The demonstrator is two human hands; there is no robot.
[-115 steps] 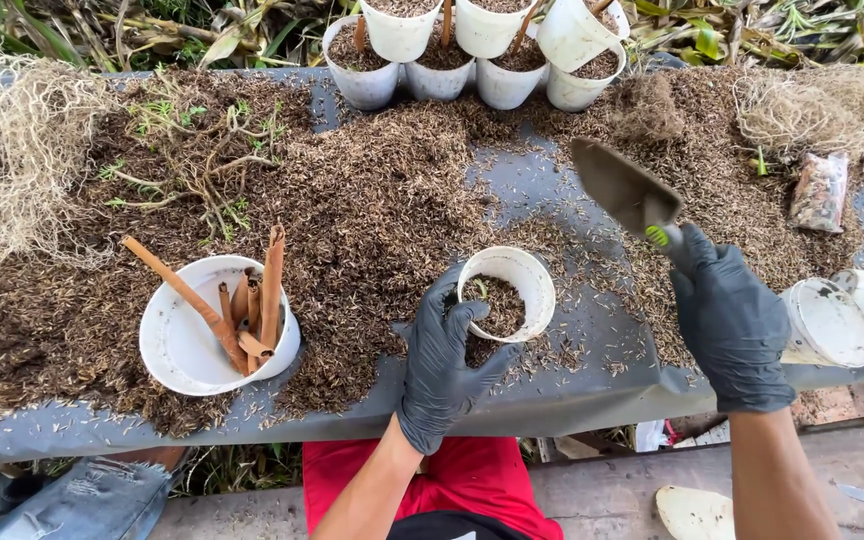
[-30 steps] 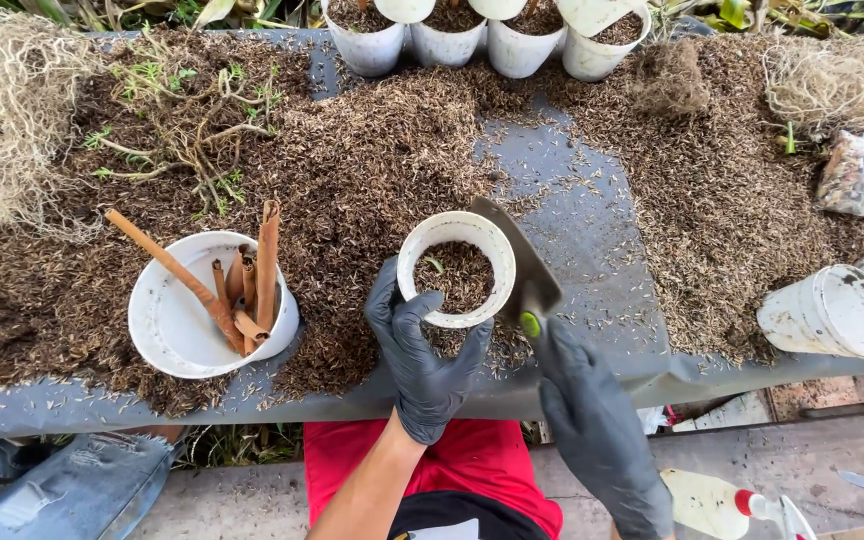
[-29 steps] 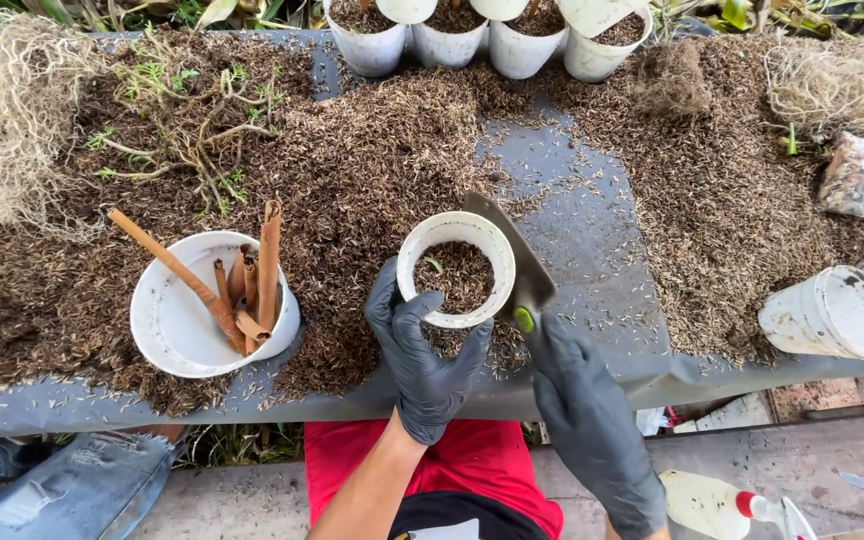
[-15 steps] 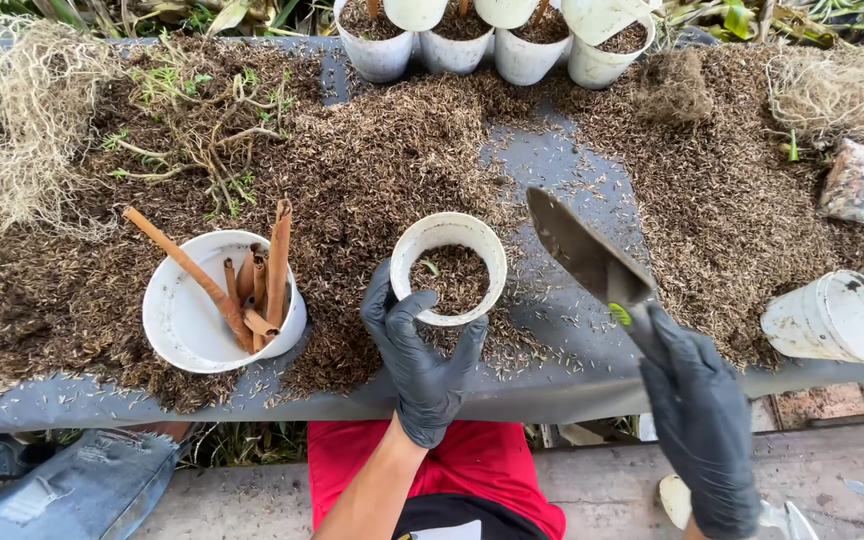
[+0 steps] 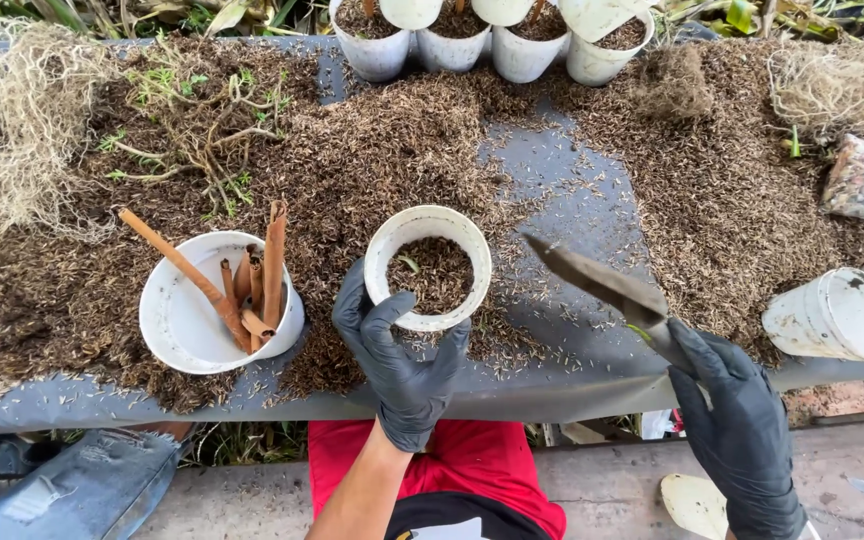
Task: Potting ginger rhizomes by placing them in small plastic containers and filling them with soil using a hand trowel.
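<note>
Black gloves cover both hands. The left hand wraps its fingers around the near side of a small white pot on the grey table, at its middle. The pot looks roughly half full of brown potting mix, so filling seems part done, with room left to the rim. The right hand is clenched on a trowel, its blade held just right of the pot, above the table and apparently empty. A white bowl of brown sticks sits left.

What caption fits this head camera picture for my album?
Black-gloved left hand holds a small white pot of potting mix; right hand grips a trowel.
</note>
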